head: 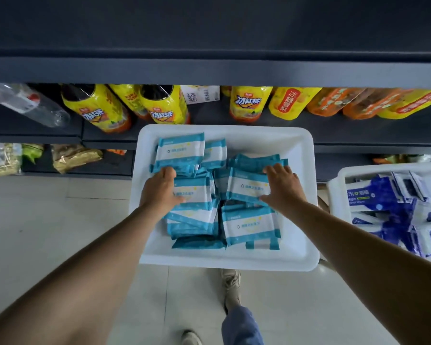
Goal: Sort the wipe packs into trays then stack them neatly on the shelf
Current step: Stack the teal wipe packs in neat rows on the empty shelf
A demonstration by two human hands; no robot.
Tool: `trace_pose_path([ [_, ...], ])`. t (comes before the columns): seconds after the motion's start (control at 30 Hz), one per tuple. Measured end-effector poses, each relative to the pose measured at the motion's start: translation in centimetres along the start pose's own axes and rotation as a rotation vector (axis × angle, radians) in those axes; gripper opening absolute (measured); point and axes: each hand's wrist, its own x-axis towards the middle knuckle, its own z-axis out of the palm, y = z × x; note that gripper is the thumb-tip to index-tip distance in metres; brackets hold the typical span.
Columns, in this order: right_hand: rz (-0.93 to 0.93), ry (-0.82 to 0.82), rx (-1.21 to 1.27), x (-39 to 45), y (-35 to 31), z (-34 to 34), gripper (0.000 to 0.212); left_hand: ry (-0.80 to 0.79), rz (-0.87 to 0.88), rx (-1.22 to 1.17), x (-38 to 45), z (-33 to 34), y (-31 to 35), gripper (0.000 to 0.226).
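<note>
Shop shelving (209, 73) behind a white tray (301, 255) of teal wipe packs (249, 227). My left hand (159, 189) and right hand (283, 186) each grasp a pack; soft, light, likely slippery, best pinched by edges.

A white rectangular tray (301, 257) with rounded corners holds a loose pile of flat teal-and-white wipe packs (249, 227), each with a white centre band and small print. The packs lie mostly face up, overlapping at slightly different angles; one at the far left (181, 150) tilts up against its neighbours. To the right, partly out of view, a second white tray (343, 173) holds a jumble of dark blue-and-white wipe packs (373, 195). Behind both trays runs a dark shelf (358, 135).
</note>
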Motion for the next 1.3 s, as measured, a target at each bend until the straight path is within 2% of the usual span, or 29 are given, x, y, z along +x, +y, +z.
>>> trace_pose_path([
  [0.23, 0.095, -0.074, 0.173, 0.5, -0.1, 0.3, 0.055, -0.075, -0.037, 0.041, 0.9, 0.2, -1.1, 0.067],
  [0.43, 0.222, -0.081, 0.35, 0.5, 0.0, -0.7, 0.043, -0.121, -0.025, 0.153, 0.7, 0.3, -1.0, 0.058],
  [0.5, 0.244, -0.049, 0.397, -0.1, 0.0, -0.9, 0.037, -0.134, -0.042, 0.063, 0.4, 0.3, -1.1, 0.049],
  [0.6, 0.242, 0.039, 0.401, -1.4, -0.6, -1.3, 0.029, -0.185, -0.093, -0.256, -0.8, -0.3, -1.0, 0.027],
  [0.7, 0.253, 0.118, 0.445, -3.4, -2.0, -2.7, 0.023, -0.143, -0.076, -0.354, -2.2, -2.0, -1.1, 0.024],
  [0.9, 0.271, 0.31, 0.703, -8.7, -5.7, -8.0, 0.02, 0.037, -0.085, -0.466, -6.4, -8.7, -1.3, 0.023],
  [1.07, 0.147, 0.438, 0.902, -14.5, -9.7, -13.9, 0.022, 0.115, -0.026, -0.532, -12.1, -16.6, -1.5, 0.023],
  [1.17, 0.057, 0.499, 0.921, -18.3, -12.4, -17.8, 0.022, 0.143, 0.032, -0.556, -15.8, -21.7, -1.3, 0.019],
  [1.3, -0.062, 0.584, 0.982, -23.1, -15.4, -23.3, 0.012, 0.191, 0.08, -0.613, -20.3, -29.2, -0.4, 0.024],
])
